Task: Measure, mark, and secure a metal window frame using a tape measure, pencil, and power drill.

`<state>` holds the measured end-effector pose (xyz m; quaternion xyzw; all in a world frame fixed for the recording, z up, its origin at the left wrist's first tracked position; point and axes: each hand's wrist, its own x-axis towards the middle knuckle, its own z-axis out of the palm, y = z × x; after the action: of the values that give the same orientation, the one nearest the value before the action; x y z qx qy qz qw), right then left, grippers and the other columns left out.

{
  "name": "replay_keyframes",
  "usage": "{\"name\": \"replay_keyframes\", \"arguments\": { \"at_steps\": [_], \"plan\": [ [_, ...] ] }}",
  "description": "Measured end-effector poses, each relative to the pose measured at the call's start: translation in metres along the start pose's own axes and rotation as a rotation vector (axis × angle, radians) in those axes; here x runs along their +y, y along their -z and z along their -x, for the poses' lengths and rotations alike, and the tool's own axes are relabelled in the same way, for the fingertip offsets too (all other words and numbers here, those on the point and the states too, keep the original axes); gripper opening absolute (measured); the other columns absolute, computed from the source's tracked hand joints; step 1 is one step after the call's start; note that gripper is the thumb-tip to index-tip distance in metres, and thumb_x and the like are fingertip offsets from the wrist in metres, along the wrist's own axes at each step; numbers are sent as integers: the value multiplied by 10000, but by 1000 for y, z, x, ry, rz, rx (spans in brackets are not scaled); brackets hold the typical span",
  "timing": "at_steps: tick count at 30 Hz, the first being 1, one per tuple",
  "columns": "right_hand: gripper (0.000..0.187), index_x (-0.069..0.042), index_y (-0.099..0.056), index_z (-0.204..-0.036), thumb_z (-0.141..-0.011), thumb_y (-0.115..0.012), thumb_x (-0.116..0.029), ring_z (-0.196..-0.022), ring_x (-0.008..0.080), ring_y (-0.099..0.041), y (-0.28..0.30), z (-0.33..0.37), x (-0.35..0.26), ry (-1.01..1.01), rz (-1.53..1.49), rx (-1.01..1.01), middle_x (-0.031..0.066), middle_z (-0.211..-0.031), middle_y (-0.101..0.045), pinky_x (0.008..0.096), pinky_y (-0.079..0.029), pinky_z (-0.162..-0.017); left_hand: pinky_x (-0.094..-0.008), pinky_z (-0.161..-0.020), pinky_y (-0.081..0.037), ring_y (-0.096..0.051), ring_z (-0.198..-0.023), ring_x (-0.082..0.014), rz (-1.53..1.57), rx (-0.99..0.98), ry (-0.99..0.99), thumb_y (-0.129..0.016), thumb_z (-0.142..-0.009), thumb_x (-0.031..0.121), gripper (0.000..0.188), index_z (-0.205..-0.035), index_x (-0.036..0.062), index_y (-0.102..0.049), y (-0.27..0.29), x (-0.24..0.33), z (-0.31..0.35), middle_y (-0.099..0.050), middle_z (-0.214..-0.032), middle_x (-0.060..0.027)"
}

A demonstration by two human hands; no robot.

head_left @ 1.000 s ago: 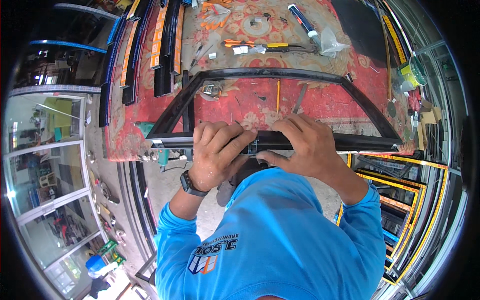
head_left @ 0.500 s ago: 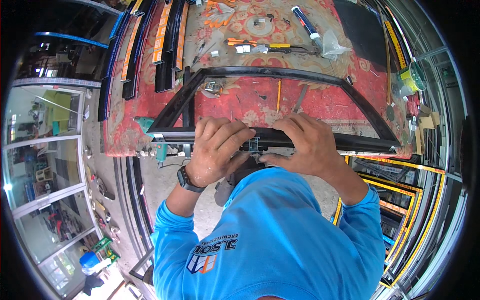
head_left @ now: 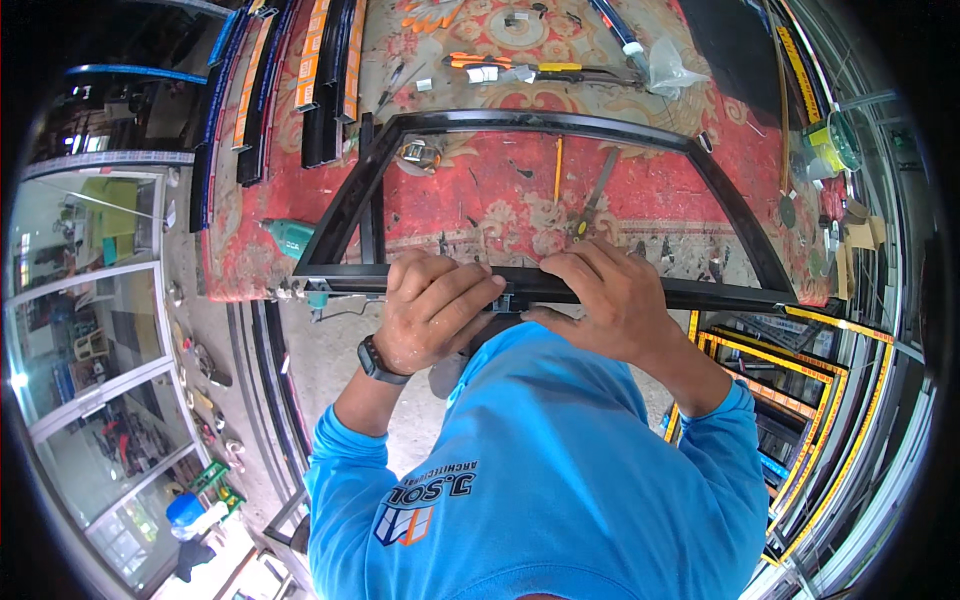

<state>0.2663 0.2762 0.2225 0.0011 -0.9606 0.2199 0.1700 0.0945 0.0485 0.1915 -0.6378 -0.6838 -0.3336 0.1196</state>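
Observation:
A black metal frame (head_left: 540, 122) lies flat on a red patterned carpet (head_left: 480, 200) that covers the workbench. My left hand (head_left: 432, 308) and my right hand (head_left: 608, 300) both grip the frame's near rail (head_left: 720, 294), close together near its middle. A small dark fitting (head_left: 510, 300) sits on the rail between my two hands. I wear a black watch on my left wrist and blue long sleeves.
A yellow pencil (head_left: 558, 168), a tape measure (head_left: 420, 155), a green power drill (head_left: 290, 238), an orange-handled tool (head_left: 478, 62) and a sealant tube (head_left: 612, 25) lie on the carpet. Black profile bars (head_left: 325, 80) lie stacked at the far left. More framed bars (head_left: 800, 400) stand at the right.
Both hands stay on the near rail. The view has shifted slightly, with the frame and hands sitting a little lower in the picture.

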Motion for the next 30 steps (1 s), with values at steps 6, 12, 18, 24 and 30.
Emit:
{"name": "replay_keyframes", "arguments": {
  "at_steps": [6,12,18,24,30],
  "plan": [
    [560,-127,-717,-1189,-766,-997,-365,-897,279,-750,-4,7,1,-31,-13,-24,69,-1033,-716,424,-620,-722,-456,-978,-514,-646,-1089,-234,-19,-6,4,-918,-711,247,550,-1250,167,-837,-6,4,5,-770,-1200,17],
    [595,-123,-710,-1256,-807,-944,-436,-977,289,-757,-7,10,3,-28,-52,-65,78,-1070,-724,438,-651,-744,-455,-972,-510,-653,-1091,-234,-27,12,15,-913,-724,260,540,-1251,169,-838,-11,7,7,-786,-1187,15],
    [595,-112,-712,-1255,-820,-942,-445,-981,286,-759,-5,11,4,-25,-42,-69,82,-1071,-722,425,-647,-755,-456,-962,-511,-651,-1091,-234,-41,15,2,-900,-731,264,540,-1257,161,-836,-11,5,5,-785,-1190,13],
    [594,-122,-714,-1265,-831,-933,-464,-985,292,-772,-4,8,6,-24,-45,-56,90,-1081,-725,427,-645,-743,-457,-969,-515,-663,-1067,-234,-36,-7,-3,-889,-737,240,531,-1257,149,-837,-9,3,0,-785,-1191,3],
    [573,-104,-728,-1187,-779,-994,-405,-908,283,-757,-3,6,6,-44,-56,-40,72,-1047,-728,418,-616,-728,-456,-975,-517,-682,-1057,-230,-30,-4,-11,-888,-739,220,533,-1262,131,-833,-9,1,-2,-784,-1197,-4]
  ]
}}
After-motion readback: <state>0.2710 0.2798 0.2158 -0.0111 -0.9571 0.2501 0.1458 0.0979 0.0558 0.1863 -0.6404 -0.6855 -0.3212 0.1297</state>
